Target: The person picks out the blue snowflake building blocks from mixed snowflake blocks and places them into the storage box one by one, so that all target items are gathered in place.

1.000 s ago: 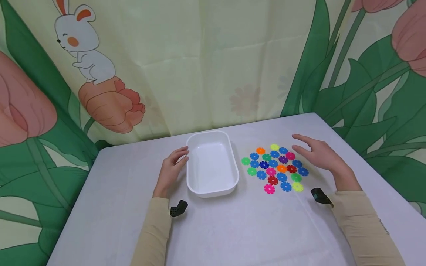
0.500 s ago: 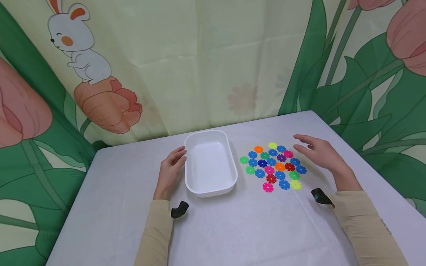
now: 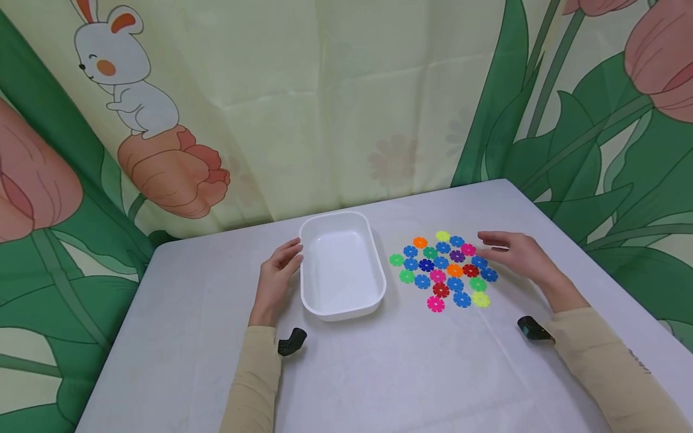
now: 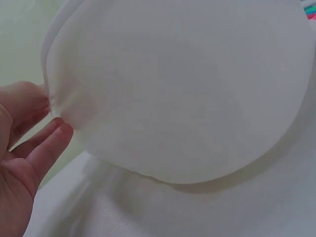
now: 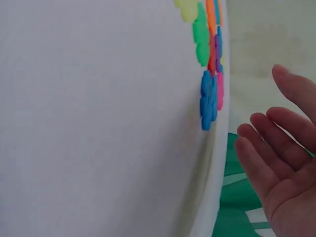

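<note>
A white rectangular tray (image 3: 344, 310) stands on the table with nothing in it. My left hand (image 3: 276, 278) is at its left side, fingertips right at the rim and outer wall; in the left wrist view these fingers (image 4: 47, 145) are loosely bent against the wall. To the right of the tray lie several flat notched plastic discs, among them an orange disc (image 3: 455, 270), a purple disc (image 3: 457, 256) and a yellow disc (image 3: 480, 299). My right hand (image 3: 517, 255) hovers at their right edge, fingers extended and holding nothing, near a blue disc (image 5: 207, 101).
A white cloth covers the table (image 3: 346, 379). Behind it hangs a curtain (image 3: 281, 108) printed with a rabbit and tulips. Dark wrist cameras sit by the left sleeve (image 3: 251, 367) and the right sleeve (image 3: 606, 355).
My right hand has lowered and turned slightly, its fingertips now lower beside the discs. My left hand stays at the tray. The head view has shifted a little.
</note>
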The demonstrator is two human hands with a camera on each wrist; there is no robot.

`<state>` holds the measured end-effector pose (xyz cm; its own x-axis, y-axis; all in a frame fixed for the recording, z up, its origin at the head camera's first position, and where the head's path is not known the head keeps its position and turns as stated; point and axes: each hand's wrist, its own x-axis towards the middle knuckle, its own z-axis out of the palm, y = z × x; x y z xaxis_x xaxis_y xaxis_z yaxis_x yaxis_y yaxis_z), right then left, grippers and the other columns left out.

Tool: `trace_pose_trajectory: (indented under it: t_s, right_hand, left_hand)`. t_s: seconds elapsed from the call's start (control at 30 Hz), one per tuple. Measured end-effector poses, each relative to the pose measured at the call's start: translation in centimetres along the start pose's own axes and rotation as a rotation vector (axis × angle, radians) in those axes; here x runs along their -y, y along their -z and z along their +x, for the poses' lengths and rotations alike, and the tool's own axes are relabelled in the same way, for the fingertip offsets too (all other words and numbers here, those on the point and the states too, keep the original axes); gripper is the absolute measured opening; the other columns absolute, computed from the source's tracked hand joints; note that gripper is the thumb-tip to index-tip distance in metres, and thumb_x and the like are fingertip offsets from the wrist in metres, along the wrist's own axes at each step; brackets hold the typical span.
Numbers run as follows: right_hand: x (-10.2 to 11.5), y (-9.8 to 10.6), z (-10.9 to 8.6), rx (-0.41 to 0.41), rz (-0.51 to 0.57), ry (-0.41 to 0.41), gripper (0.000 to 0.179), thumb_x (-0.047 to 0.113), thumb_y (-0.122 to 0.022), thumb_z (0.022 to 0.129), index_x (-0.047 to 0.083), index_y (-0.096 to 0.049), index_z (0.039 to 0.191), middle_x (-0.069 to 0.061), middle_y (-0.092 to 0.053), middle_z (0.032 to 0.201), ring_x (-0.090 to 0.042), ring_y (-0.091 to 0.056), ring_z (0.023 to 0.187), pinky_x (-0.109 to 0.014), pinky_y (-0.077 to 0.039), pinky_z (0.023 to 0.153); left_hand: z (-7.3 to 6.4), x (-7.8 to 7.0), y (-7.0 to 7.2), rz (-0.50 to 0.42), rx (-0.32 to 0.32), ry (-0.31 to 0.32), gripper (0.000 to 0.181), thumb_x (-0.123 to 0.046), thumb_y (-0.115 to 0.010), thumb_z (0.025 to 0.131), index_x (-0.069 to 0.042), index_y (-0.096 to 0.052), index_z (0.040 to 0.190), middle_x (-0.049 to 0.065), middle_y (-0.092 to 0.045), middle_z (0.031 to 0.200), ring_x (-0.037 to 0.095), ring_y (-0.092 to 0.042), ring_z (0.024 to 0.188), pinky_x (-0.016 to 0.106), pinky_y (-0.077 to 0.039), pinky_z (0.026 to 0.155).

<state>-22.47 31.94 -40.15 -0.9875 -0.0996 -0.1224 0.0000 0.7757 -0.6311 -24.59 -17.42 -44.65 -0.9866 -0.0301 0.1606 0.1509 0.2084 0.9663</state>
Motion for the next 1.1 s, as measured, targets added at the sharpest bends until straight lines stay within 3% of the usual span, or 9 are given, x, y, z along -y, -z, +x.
trace_pose_trajectory:
  t_s: [0.23,0.43,0.73,1.0,1.1]
  right_hand:
    - [-1.7,0.0,-0.8,0.062,-0.058,0.003,0.072,0.044,-0.069,0.089,0.002,-0.047,0.143,-0.028,-0.048,0.139,-0.049,-0.039,0.127,-0.061,-0.047,0.094]
    - [-2.2,-0.1,-1.4,0.065,-0.076,0.0,0.071,0.044,-0.07,0.088,-0.001,-0.05,0.14,-0.028,-0.052,0.135,-0.048,-0.042,0.125,-0.058,-0.049,0.092]
    - [-2.3,-0.3,-1.6,0.07,-0.102,0.06,0.063,0.036,-0.075,0.086,-0.002,-0.057,0.133,-0.027,-0.057,0.127,-0.044,-0.051,0.116,-0.051,-0.055,0.086]
    - [-2.3,-0.6,-1.5,0.052,-0.087,0.091,0.051,0.025,-0.079,0.082,-0.003,-0.064,0.122,-0.015,-0.064,0.106,-0.029,-0.058,0.096,-0.024,-0.054,0.072]
    - [-2.3,-0.7,-1.4,0.053,-0.086,0.098,0.047,0.023,-0.08,0.082,-0.003,-0.065,0.119,-0.011,-0.064,0.101,-0.025,-0.057,0.092,-0.02,-0.052,0.069]
  left_hand:
    - [0.0,0.0,0.0,-0.01,0.001,0.013,0.031,-0.023,-0.067,0.094,-0.009,-0.069,0.121,-0.009,-0.055,0.136,0.01,-0.051,0.127,0.023,-0.044,0.102]
    - [-0.1,-0.1,0.0,-0.015,0.002,0.016,0.031,-0.024,-0.068,0.094,-0.009,-0.069,0.121,-0.01,-0.055,0.136,0.009,-0.05,0.127,0.023,-0.044,0.102]
    - [-0.1,-0.1,0.1,-0.01,0.008,0.019,0.03,-0.021,-0.067,0.094,-0.008,-0.068,0.122,-0.008,-0.054,0.138,0.011,-0.05,0.128,0.023,-0.045,0.101]
    - [0.0,0.0,0.0,-0.009,0.008,0.004,0.033,-0.019,-0.066,0.094,-0.003,-0.066,0.123,-0.007,-0.054,0.138,0.013,-0.05,0.128,0.024,-0.044,0.102]
    - [0.0,0.0,0.0,-0.008,0.012,0.007,0.033,-0.019,-0.066,0.095,-0.003,-0.066,0.123,-0.007,-0.054,0.138,0.012,-0.05,0.128,0.024,-0.044,0.102]
